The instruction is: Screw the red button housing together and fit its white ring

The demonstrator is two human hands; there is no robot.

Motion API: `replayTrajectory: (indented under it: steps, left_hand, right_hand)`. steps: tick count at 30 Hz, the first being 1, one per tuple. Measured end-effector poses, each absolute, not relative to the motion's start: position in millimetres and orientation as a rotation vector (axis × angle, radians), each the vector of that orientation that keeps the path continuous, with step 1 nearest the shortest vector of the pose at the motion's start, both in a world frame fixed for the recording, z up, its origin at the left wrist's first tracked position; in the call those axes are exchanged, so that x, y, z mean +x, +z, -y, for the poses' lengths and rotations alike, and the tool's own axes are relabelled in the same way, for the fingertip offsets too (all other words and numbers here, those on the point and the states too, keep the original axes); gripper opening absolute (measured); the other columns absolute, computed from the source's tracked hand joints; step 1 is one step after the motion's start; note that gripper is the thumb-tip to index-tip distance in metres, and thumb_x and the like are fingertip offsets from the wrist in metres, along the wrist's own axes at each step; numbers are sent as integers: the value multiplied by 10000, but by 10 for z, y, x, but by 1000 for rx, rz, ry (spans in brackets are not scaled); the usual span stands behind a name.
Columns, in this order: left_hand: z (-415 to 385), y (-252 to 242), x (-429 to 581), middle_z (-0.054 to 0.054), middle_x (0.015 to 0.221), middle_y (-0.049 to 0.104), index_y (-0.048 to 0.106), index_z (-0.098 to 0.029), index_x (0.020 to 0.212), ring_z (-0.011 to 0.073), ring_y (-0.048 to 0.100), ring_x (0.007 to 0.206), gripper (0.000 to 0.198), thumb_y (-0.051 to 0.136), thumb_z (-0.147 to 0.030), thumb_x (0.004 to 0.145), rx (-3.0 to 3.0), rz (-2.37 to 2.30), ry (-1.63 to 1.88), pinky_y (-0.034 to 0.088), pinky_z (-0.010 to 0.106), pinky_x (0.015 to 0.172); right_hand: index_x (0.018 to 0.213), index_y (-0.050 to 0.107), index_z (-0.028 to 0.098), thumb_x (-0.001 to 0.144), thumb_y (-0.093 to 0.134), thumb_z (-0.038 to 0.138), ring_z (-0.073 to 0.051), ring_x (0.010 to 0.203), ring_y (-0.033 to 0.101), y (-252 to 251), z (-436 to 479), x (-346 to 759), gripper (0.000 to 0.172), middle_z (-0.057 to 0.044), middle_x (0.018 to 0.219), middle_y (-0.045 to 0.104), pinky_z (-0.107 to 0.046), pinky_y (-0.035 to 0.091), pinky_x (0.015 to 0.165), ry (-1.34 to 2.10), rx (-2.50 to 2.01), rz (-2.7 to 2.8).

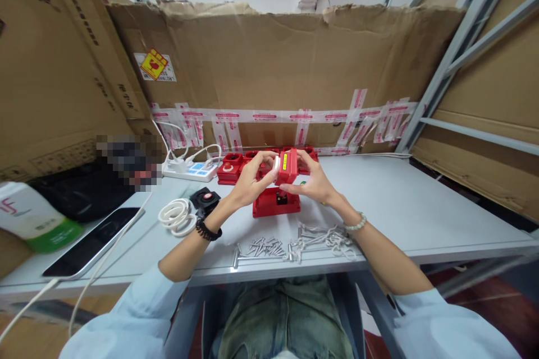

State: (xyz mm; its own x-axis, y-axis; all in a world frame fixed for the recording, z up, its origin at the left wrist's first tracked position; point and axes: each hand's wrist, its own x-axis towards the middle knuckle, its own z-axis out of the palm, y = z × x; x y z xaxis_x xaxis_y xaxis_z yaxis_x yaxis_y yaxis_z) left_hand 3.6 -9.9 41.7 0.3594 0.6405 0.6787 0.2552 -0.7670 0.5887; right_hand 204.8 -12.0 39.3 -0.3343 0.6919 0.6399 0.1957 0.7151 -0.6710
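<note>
A small red box (288,167) with a yellow label is held up between my two hands. My left hand (252,178) grips its left side, where a white part (277,165) shows. My right hand (314,178) has its fingers curled round the right side. Just below, an open red housing (269,206) rests on the table, with a small black piece (281,199) inside. Nearer the front edge lie a pile of metal screws (266,247) and tangled white cords (328,240) with metal rods. Several more red boxes (229,169) stand behind my hands, partly hidden.
White rings (174,213) and black parts (205,198) lie left of the housing. A power strip (191,169) with plugged cables stands at the back left. Farther left are a phone (95,241) and a white-green package (37,217). A cardboard wall (273,67) borders the table (400,207).
</note>
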Motion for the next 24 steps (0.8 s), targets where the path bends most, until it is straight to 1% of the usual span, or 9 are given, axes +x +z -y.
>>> replayTrajectory:
  steps: [3,5,8,9,12,14,19,21,24]
  left_hand:
    - [100,425,27,95,1209,578,466,-198,1264,230,545,1113,465,569,-426,872,2286,-692,1423,431,366,950]
    - [94,417,25,90,1167,591,460,-195,1262,222,559,1068,449,524,-450,897,2249,-710,1412,436,376,942]
    - [83,405,27,57,1002,621,500,-188,1166,191,587,902,361,472,-459,930,2163,-793,1347,471,360,859]
    - [80,405,26,58,1007,622,508,-189,1149,191,589,902,347,492,-451,922,2162,-791,1338,474,355,851]
    - [79,411,18,88,1172,588,517,-198,1184,228,561,1080,393,592,-414,864,2223,-701,1386,444,372,939]
    - [77,411,17,99,1218,565,507,-203,1214,241,538,1136,422,601,-409,858,2203,-683,1427,432,385,965]
    - [65,407,26,63,1018,627,529,-196,1120,199,596,946,314,559,-418,900,2084,-747,1359,478,368,882]
    - [62,414,20,65,1048,630,546,-197,1120,200,596,975,323,600,-402,877,2113,-683,1370,471,356,898]
    - [51,413,2,80,1153,607,540,-210,1193,216,574,1068,395,634,-395,857,2140,-606,1395,462,340,910]
  right_hand:
    - [1215,497,233,599,861,352,-260,1077,642,391,109,2055,726,-94,1159,662,-465,505,975,597,-694,1863]
    - [1219,493,234,598,862,357,-257,1072,645,387,107,2055,733,-92,1161,662,-460,506,974,604,-685,1865]
    - [1214,500,235,590,864,377,-259,1076,644,383,110,2050,737,-87,1152,665,-461,502,980,610,-676,1886]
    - [1214,502,236,589,863,383,-261,1080,642,383,111,2049,737,-86,1152,665,-464,500,981,608,-680,1890]
    - [1225,498,234,589,864,385,-263,1079,641,380,111,2051,749,-92,1159,661,-469,501,980,602,-702,1880]
    - [1231,495,234,590,865,384,-260,1077,641,378,111,2053,755,-92,1157,663,-467,499,984,604,-701,1879]
    - [1219,505,244,577,866,416,-260,1081,640,387,119,2046,756,-86,1166,663,-466,496,989,623,-692,1879]
    - [1214,511,241,577,865,424,-259,1068,647,397,123,2042,751,-88,1166,665,-463,503,979,652,-695,1866]
    - [1207,521,236,615,842,433,-249,1026,663,408,129,2040,701,-83,1136,676,-450,520,947,715,-682,1842]
